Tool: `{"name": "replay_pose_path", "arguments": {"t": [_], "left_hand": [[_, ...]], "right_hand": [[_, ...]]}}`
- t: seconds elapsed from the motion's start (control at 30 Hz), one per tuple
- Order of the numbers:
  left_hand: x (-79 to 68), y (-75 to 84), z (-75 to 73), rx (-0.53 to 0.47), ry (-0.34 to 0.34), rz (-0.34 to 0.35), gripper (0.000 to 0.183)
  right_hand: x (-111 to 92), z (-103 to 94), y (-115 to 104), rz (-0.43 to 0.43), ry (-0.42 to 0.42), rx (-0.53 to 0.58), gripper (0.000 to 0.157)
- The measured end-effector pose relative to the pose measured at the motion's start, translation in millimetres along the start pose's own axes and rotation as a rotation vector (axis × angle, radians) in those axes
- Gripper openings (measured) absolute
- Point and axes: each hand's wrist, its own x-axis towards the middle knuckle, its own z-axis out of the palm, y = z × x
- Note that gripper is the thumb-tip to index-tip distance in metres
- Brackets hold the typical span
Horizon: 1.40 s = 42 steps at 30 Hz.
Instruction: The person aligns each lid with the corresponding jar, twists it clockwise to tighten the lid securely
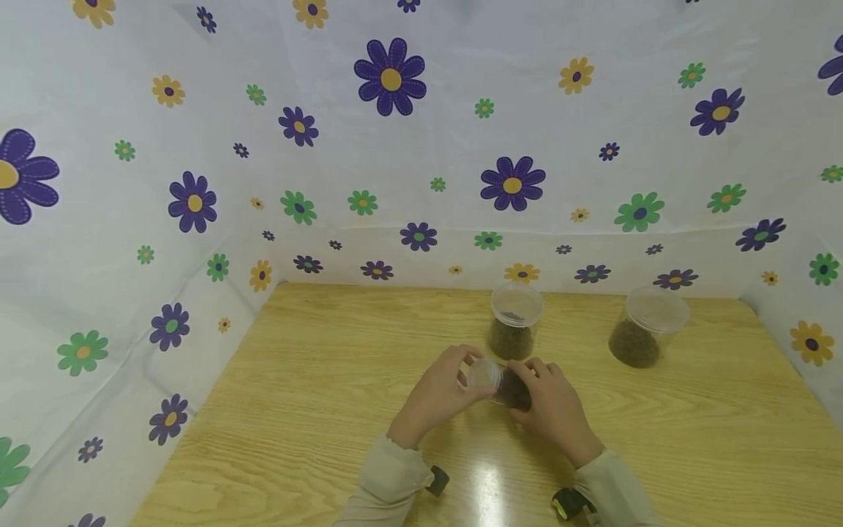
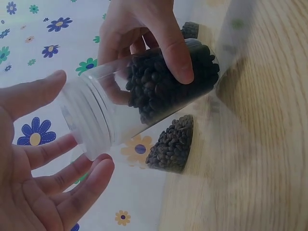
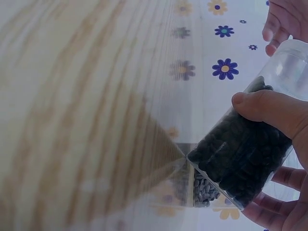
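Note:
A clear plastic jar [image 1: 516, 389] of dark coffee beans is tilted just above the wooden table, its clear lid [image 2: 89, 120] toward the left. My right hand [image 1: 555, 410] grips the jar's body, thumb on one side and fingers round the other. At the lid end, my left hand [image 1: 437, 395] holds the lid between thumb and fingertips. In the left wrist view, the coffee beans [image 2: 166, 82] lie heaped toward the jar's base. The right wrist view shows the base edge [image 3: 216, 185] low, close over the table.
Behind the hands stands a second clear jar [image 1: 514, 338], partly filled with dark contents. A wider clear jar [image 1: 637, 340] with brown contents stands to the right. Flower-printed white cloth [image 1: 448, 132] borders the wooden table [image 1: 316, 410] at the back and sides.

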Motion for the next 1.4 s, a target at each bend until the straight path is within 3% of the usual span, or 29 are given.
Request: {"name": "replay_pose_path", "arguments": {"t": [0.43,0.7,0.83,1.1,1.4], "left_hand": [[1.6,2.6,-2.0,0.035,0.004,0.077,0.049],[2.3,0.3,-3.9,0.106,0.006,0.139,0.05],[2.5,-1.3,-1.9,0.12,0.015,0.118,0.05],[3.3,2.9,0.7,0.062,0.034,0.009,0.043],[2.6,4.3,1.7,0.037,0.03,-0.022,0.043]], "right_hand": [[-0.3,1.4,2.6,0.013,-0.008,0.015,0.072],[0.2,-0.4,1.3,0.007,-0.003,0.017,0.071],[-0.2,-0.2,1.0,0.003,-0.004,0.008,0.071],[-0.5,0.0,0.5,-0.004,-0.001,0.004,0.07],[-0.3,-2.0,-1.1,-0.01,-0.004,-0.007,0.071]]}}
